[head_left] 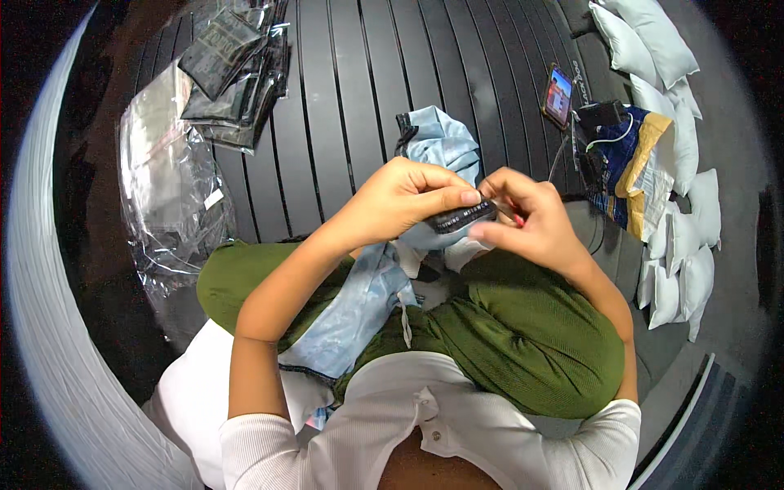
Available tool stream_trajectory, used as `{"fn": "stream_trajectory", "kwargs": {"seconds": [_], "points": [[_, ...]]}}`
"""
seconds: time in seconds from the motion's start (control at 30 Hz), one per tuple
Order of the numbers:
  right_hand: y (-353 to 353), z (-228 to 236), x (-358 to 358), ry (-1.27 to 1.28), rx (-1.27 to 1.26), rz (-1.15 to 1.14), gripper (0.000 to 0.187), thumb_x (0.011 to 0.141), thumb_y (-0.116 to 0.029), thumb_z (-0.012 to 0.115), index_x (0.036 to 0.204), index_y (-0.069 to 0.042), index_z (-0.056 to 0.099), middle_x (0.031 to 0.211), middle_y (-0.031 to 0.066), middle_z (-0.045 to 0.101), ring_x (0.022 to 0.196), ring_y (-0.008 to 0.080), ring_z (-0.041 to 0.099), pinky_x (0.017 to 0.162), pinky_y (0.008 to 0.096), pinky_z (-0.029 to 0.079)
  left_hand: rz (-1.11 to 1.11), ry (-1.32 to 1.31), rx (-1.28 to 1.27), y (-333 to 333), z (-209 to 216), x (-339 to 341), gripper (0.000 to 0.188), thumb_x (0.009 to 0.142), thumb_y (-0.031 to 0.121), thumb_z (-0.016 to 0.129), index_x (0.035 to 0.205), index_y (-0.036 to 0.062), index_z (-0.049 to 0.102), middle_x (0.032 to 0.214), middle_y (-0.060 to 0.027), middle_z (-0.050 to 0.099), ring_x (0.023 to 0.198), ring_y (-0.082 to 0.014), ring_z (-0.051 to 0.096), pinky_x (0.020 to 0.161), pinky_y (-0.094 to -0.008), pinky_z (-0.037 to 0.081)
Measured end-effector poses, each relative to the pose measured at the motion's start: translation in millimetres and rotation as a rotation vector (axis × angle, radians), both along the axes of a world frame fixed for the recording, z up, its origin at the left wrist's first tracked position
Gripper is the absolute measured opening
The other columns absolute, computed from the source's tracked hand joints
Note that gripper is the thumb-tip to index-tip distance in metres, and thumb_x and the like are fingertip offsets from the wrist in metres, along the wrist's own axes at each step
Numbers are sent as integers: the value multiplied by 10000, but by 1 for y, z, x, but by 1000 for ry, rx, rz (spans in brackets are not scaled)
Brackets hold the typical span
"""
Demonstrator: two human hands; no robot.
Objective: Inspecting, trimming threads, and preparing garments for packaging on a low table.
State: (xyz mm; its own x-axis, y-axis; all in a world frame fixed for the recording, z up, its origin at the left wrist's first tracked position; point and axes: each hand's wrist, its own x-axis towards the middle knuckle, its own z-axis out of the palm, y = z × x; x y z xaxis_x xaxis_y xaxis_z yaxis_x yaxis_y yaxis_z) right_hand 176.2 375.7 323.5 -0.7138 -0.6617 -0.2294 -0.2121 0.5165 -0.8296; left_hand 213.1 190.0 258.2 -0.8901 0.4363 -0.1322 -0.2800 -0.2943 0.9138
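Note:
A light blue, mottled garment (pixel 445 145) with dark edging lies across my lap and reaches up past my hands. My left hand (pixel 400 200) is closed, thumb on top, pinching a black band (pixel 462 219) on the cloth with small pale marks along it. Close beside the band, my right hand (pixel 535 220) is closed too, its fingers curled round a small thin tool with a red part (pixel 518 220). Its kind cannot be made out. Another stretch of the blue cloth (pixel 351 306) hangs over my left thigh.
Dark packets in clear plastic (pixel 233 65) and clear bags (pixel 167 180) lie at the left on the black slatted surface (pixel 351 49). To the right are a phone (pixel 559 96), a white cable (pixel 612 139), a blue and tan bag (pixel 641 171) and several small white pillows (pixel 682 237).

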Motion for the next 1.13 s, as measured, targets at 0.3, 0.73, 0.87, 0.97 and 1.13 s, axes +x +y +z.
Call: {"fn": "stream_trajectory", "kwargs": {"seconds": [0.3,0.73,0.87,0.97,1.13], "points": [[8,-5,-10,-504,-386,-481,196,781,-234,567,738,-63,481,432,-57,336,280,43,253,274,192,193,115,286,-180,-3,-6,-3,469,720,283,684,1111,78,524,984,-39,497,711,-106,470,673,-239,405],[41,-30,-53,-412,-351,-731,252,805,-253,527,609,-102,477,398,-67,325,275,51,249,298,184,189,-81,242,-255,-78,29,-7,169,776,141,624,746,-25,618,632,9,556,599,-51,483,555,-223,399],[20,-34,-46,-117,-254,-428,358,762,-104,591,1099,-41,489,930,8,565,422,-8,298,360,148,206,15,107,-117,-55,18,-10,224,833,199,568,799,-19,604,703,61,531,664,-8,446,574,-159,340],[7,-36,-41,-55,-278,-213,331,771,-87,567,1091,-39,498,1013,34,579,439,-14,309,381,144,226,125,102,-60,-46,13,-12,201,874,216,510,839,28,573,734,79,500,673,0,418,604,-162,352],[12,-40,-55,-305,-256,-373,317,811,-113,541,1115,-51,474,1011,54,592,407,7,349,350,146,262,814,4,57,-83,16,-20,222,890,291,465,949,88,534,842,30,512,747,-30,456,688,-194,390]]}}
